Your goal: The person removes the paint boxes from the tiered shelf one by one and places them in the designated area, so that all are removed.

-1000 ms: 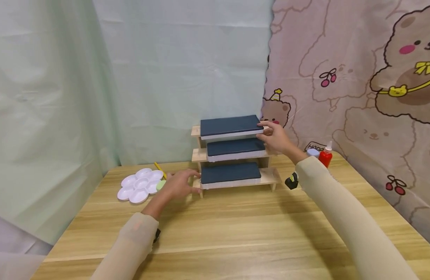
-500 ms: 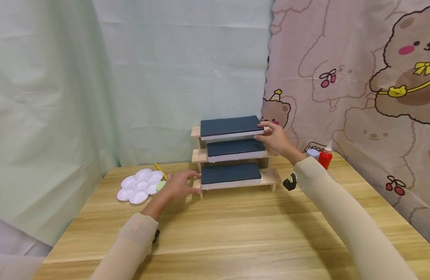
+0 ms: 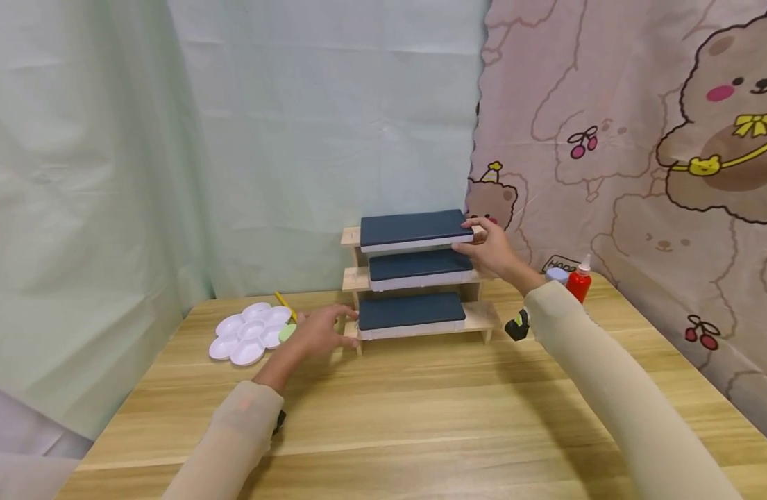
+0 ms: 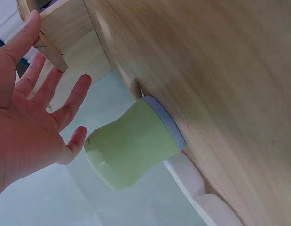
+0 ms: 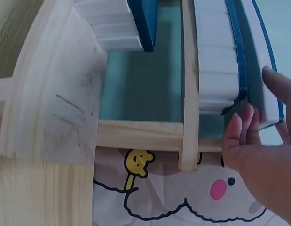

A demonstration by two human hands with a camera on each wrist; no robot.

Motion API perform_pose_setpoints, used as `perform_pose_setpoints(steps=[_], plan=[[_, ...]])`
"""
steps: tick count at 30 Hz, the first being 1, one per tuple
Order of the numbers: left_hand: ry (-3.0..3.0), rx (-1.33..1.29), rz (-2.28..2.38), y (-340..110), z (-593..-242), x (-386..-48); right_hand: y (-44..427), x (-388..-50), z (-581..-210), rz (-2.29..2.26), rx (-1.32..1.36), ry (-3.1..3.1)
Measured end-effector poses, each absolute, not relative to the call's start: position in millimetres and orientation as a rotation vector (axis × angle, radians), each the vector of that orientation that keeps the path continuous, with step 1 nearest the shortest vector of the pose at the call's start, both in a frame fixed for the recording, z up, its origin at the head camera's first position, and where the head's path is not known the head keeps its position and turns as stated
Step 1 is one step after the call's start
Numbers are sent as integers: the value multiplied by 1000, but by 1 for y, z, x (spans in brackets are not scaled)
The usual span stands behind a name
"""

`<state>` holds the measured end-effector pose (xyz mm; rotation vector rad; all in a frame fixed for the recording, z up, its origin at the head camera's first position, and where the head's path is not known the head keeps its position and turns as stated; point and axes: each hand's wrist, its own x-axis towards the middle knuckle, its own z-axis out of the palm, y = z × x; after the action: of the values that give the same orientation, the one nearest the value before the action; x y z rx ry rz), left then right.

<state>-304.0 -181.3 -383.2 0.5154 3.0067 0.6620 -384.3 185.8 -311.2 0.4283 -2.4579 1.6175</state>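
Observation:
A three-tier wooden rack bears three white boxes with dark blue lids. With my right hand I pinch the right end of the top box, fingers above and thumb lower at its front. Under it lie the middle box and the bottom box. My left hand holds the left end of the rack's lowest shelf between thumb and fingers, the other fingers spread. A green container with a grey-blue end stands beside that hand.
Left of the rack lies a white flower-shaped palette with a yellow stick behind it. A red bottle and a pale blue-topped item stand at the right. Curtains hang behind the wooden table.
The top box has shifted slightly to the right on the rack, with my right hand at its end. My left hand has stayed in place. The view has tilted a little.

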Motion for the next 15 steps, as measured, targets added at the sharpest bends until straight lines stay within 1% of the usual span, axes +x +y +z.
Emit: perform_pose_setpoints(steps=[6, 15], plan=[[3015, 509, 656, -181, -382, -303, 189, -385, -310, 1589, 464, -2493], [3012, 500, 663, -181, -383, -304, 186, -383, -310, 1695, 422, -2460]])
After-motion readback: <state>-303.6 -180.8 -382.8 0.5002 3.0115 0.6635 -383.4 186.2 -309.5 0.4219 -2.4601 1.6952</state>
